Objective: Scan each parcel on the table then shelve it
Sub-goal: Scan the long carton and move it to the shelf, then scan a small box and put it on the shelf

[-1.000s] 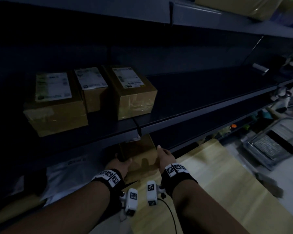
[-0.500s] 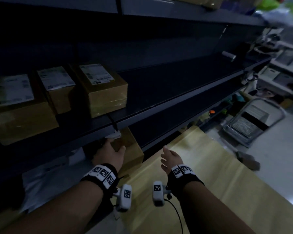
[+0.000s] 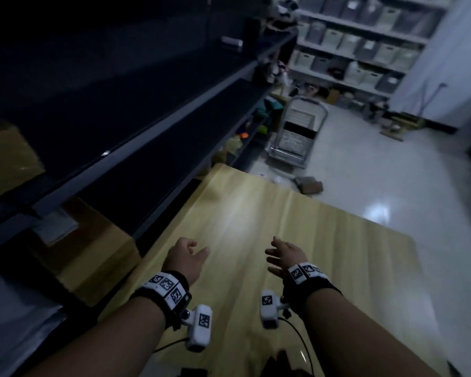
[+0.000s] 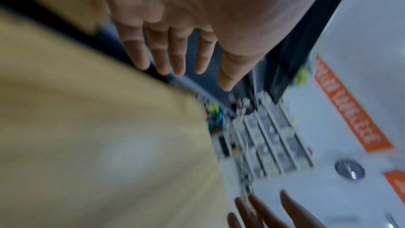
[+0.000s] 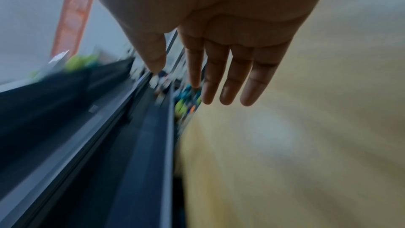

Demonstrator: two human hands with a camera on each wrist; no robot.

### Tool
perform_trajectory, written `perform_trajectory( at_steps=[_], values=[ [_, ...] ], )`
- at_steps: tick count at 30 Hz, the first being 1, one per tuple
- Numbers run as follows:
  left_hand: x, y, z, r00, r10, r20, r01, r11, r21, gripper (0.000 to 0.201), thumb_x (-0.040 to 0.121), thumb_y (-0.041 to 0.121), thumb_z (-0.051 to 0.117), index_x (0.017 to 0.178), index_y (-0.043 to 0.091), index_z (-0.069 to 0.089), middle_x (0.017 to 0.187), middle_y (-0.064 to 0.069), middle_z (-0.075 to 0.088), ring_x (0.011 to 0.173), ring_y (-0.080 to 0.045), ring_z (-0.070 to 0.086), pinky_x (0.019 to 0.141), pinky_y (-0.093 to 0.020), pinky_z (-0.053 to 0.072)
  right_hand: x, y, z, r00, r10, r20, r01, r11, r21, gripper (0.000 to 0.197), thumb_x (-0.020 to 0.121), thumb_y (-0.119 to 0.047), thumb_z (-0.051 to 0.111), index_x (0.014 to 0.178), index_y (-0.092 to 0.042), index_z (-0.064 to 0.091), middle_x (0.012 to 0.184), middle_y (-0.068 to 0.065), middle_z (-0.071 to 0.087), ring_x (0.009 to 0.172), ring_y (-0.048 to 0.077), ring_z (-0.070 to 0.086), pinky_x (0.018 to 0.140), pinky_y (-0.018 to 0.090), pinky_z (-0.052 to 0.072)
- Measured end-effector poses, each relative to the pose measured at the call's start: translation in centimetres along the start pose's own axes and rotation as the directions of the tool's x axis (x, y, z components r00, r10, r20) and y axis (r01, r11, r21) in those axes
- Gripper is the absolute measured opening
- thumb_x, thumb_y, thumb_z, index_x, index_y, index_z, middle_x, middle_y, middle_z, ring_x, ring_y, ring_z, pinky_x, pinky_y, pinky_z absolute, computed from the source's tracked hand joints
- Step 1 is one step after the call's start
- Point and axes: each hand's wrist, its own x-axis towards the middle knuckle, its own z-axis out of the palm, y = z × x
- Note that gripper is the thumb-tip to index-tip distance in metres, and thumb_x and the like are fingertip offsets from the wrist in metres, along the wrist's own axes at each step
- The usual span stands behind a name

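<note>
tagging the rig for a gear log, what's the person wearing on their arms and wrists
Both forearms are bare, with no sleeves. Each wrist carries a black band topped with white square tags printed with black-and-white markers. A small white camera block, also marker-tagged, hangs from each band: the left one, the right one. Thin black cables trail from both.

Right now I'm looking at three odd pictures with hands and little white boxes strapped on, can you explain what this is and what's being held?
No machine here: a person wears cameras. One picture comes from the head, looking down at both arms; the other two come from the white wrist cameras, looking along the fingers. The left hand and right hand hover open over a yellow wooden table, holding nothing. A brown cardboard parcel sits on the dark shelving at the left. The wrist pictures are blurred.
</note>
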Motion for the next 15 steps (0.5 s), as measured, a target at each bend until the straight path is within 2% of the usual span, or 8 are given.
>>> perform_trajectory(
  at_steps=[6,11,15],
  values=[
    [-2.0,1.7,8.9,0.967,-0.029,0.254,0.001,0.994,0.11,0.051,0.092,0.046,0.069,0.132,0.019,0.055,0.13,-0.005,0.061,0.103,-0.025,0.06,0.09,-0.035,0.05,-0.1,4.3,-10.1,0.987,0.078,-0.142,-0.063,0.992,0.111,0.027,0.103,-0.04,0.066,0.109,-0.013,0.068,0.112,0.013,0.077,0.106,0.032,0.071,0.084,0.048,0.059],
    [-4.0,1.0,15.1,0.9,-0.144,0.412,0.064,0.978,0.201,0.058,0.088,0.05,0.071,0.135,0.023,0.053,0.129,-0.007,0.06,0.107,-0.029,0.062,0.095,-0.047,0.057,-0.5,8.0,-16.0,0.971,0.122,-0.203,-0.093,0.985,0.146,0.024,0.104,-0.038,0.064,0.107,-0.015,0.069,0.109,0.011,0.077,0.102,0.03,0.072,0.075,0.041,0.058],
    [-5.4,0.3,18.1,0.844,-0.23,0.484,0.12,0.961,0.249,0.06,0.086,0.049,0.073,0.136,0.024,0.05,0.132,-0.01,0.058,0.111,-0.03,0.061,0.086,-0.049,0.061,-0.6,10.5,-19.1,0.959,0.152,-0.239,-0.114,0.98,0.164,0.022,0.102,-0.038,0.066,0.101,-0.017,0.069,0.105,0.011,0.078,0.09,0.027,0.071,0.066,0.037,0.055]
  ],
)
